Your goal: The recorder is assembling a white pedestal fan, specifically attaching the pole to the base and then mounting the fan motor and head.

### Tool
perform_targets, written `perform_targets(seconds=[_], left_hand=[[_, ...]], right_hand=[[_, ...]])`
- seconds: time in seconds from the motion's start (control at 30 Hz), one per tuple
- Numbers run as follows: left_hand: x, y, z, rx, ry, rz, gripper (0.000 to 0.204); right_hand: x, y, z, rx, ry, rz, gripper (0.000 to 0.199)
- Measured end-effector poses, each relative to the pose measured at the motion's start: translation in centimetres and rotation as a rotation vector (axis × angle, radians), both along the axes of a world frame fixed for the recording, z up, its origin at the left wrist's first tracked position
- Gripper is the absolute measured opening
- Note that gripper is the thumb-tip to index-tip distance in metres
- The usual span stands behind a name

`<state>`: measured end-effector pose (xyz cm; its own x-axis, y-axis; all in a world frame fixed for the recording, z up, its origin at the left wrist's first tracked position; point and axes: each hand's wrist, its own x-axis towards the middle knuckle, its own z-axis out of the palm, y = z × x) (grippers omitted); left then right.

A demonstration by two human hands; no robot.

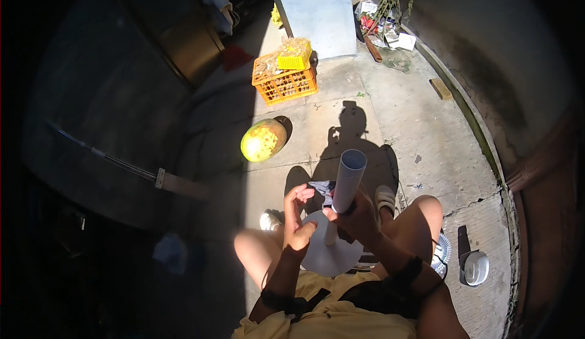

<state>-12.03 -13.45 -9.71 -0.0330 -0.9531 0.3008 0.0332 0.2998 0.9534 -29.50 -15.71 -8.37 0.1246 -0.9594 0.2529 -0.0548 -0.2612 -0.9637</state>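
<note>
Here, step in hand: the person, seated, seems to be working a white tube (348, 180) on a round white base (329, 256) between the knees.
Right hand (359, 217): grip closed around the tube's lower part.
Left hand (298, 217): fingers loosely curled, holding nothing, just beside the tube; a crumpled cloth (323, 189) lies between.
Next move: probably needs the tube held upright and steady.
Packages: orange crate (285, 80) with a smaller yellow basket (294, 58) on it, well apart; yellow-green round fruit (263, 139) on the floor.
</note>
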Motion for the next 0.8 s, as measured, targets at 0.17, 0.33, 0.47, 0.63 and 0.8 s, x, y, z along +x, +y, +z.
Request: perform_targets(seconds=[0.17, 0.33, 0.47, 0.63, 0.8], left_hand=[[0.5, 1.4, -2.9, 0.195, -0.431, -0.13, 0.072], [-1.5, 0.4, -1.8, 0.213, -0.474, -0.142, 0.06], [-3.1, -0.2, -0.4, 0.642, -0.309, -0.321, 0.048], [-4.6, 1.2, 0.1, 0.244, -0.552, -0.054, 0.039], [-5.5, 1.6, 1.7, 0.203, -0.893, 0.212, 0.033]], right_hand=[[-0.9, -1.5, 0.9, -0.062, -0.136, -0.053, 0.04], [-1.4, -1.4, 2.0, -0.093, -0.21, -0.056, 0.043], [-2.1, -0.6, 3.6, 0.137, -0.33, -0.015, 0.041], [-3.7, -1.9, 5.9, 0.145, -0.608, -0.024, 0.038], [-6.4, -3.9, 11.4, 0.016, -0.698, -0.233, 0.045]])
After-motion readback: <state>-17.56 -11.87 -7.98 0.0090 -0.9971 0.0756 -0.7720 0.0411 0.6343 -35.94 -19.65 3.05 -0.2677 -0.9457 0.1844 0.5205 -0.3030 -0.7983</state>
